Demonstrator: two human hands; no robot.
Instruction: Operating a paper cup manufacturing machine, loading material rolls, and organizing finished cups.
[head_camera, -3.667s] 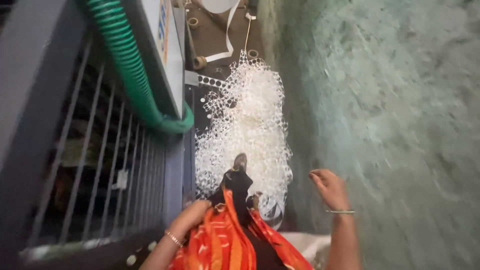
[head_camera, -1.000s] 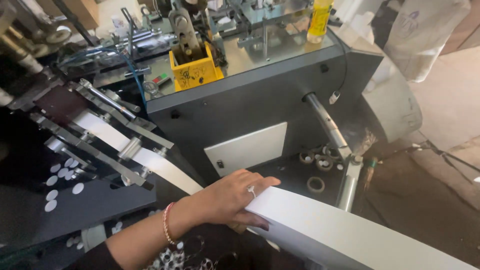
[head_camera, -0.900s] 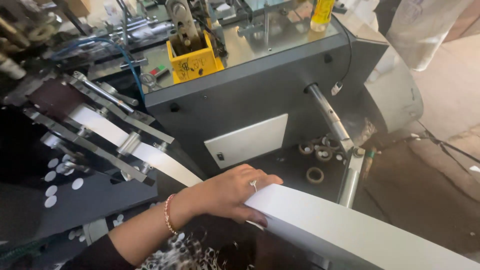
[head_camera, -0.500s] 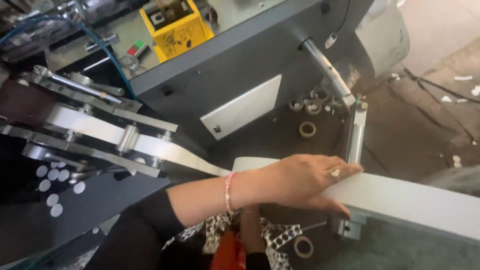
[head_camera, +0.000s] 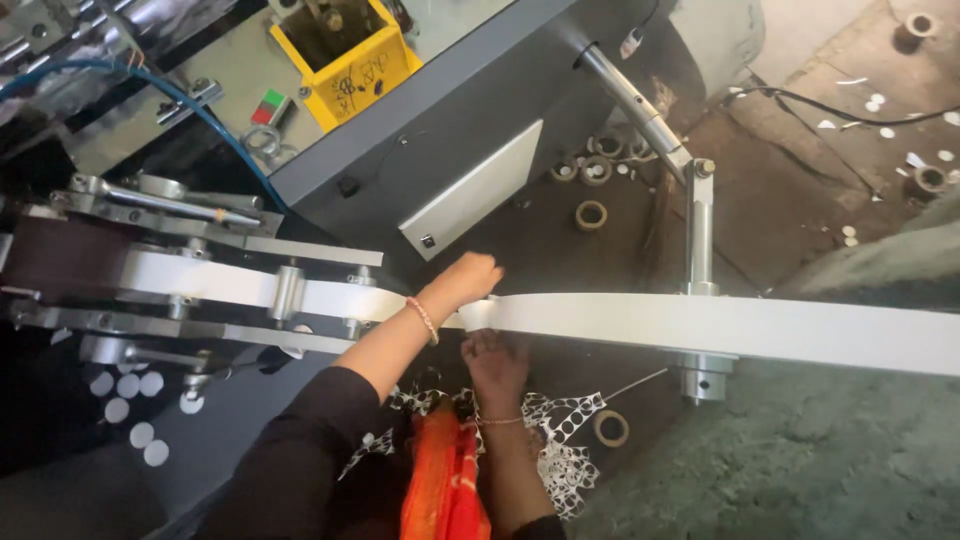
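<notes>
We're looking straight down at a grey machine with a wide white paper strip running across the frame from right to left. The left hand sits on the top edge of the strip, fingers curled over it, right where the strip comes out of the roller guide; it looks closed on the edge, but the fingertips are hidden behind the paper, so how tight the hold is we can't tell. The right hand is just below the strip, fingers up against its lower edge or back face; touching it, but whether it pinches the paper we cannot tell. Both hands are close together, one above the strip and one below, near the middle of the frame. The strip itself is taut, standing on edge, passing in front of a steel post on the right and into the metal rails on the left. A thin bangle shows on the left wrist, dark sleeve above it. An orange cloth hangs below the hands. On the floor under them lies punched paper scrap full of round holes, plus a tape ring. White round discs are scattered lower left. On the machine top sits a yellow box, and a blue hose curves down beside it. More rings lie on the dark base near the post.
</notes>
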